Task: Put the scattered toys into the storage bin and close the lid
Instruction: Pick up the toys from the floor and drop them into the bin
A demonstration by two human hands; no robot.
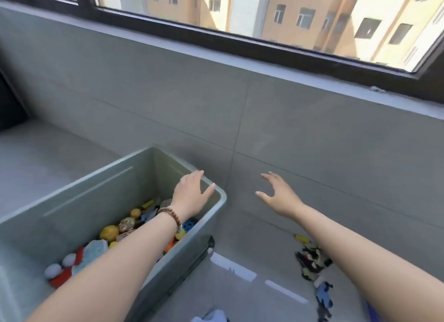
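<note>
A grey-green storage bin [72, 201] stands open on the floor at the lower left, with several toys [109, 233] in its bottom: yellow balls, a blue figure, a red and white plush. My left hand [192, 194] reaches over the bin's far right corner, fingers straight, holding nothing. My right hand [276, 194] hovers to the right of the bin in front of the wall, fingers spread and empty. Scattered toys [312, 261] lie on the floor at the lower right, dark pieces and a blue one [324, 294]. No lid is plainly visible.
A grey tiled wall [240, 117] rises right behind the bin, under a window sill [264, 65] and a dark-framed window. A white and blue object [211, 317] shows at the bottom edge. Grey floor tiles [240, 273] lie between the bin and the scattered toys.
</note>
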